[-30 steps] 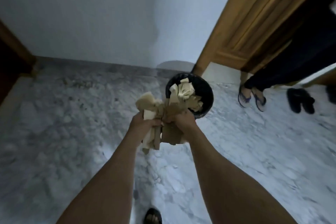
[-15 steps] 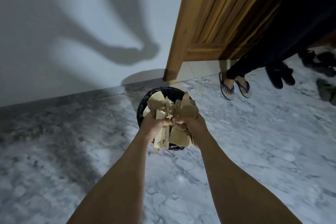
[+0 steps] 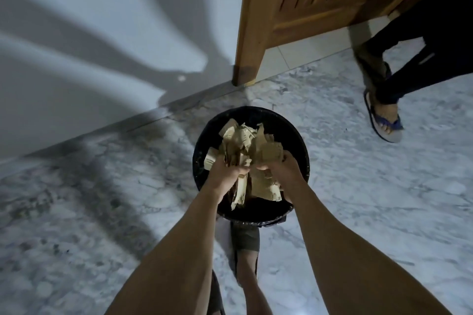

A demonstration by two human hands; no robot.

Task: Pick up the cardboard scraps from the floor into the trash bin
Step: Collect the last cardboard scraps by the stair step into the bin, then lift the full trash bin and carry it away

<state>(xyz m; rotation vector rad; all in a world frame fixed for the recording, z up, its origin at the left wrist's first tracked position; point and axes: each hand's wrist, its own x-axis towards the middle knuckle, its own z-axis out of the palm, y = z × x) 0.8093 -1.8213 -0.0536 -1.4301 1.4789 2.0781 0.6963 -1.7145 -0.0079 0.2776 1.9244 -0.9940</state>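
1. The left hand is closed around one side of a bundle of cardboard scraps, fingers curled in and knuckles facing the camera.
2. The right hand grips the other side of the same bundle, just beside the left hand, the two nearly touching at the thumbs.
3. The scraps stick up and away beyond both hands as torn beige and brown pieces, and more pieces hang down between the wrists toward the person.
4. Directly below both hands stands the trash bin, round and black with a dark liner; the bundle is held over its open mouth, within the outline of the rim.
5. Whether any scraps already lie loose inside the bin cannot be told, because the held bundle covers most of the opening.
6. The bin stands on a grey-white marble floor, close to the foot of a pale wall on the far left of the hands.
7. Beyond the hands and a little to the right, a wooden door stands with its lower corner near the floor.
8. Far right of the right hand, another person's foot in a blue sandal rests on the floor under a dark trouser leg.
9. Below the forearms, nearest the camera, the person's own foot shows just behind the bin.
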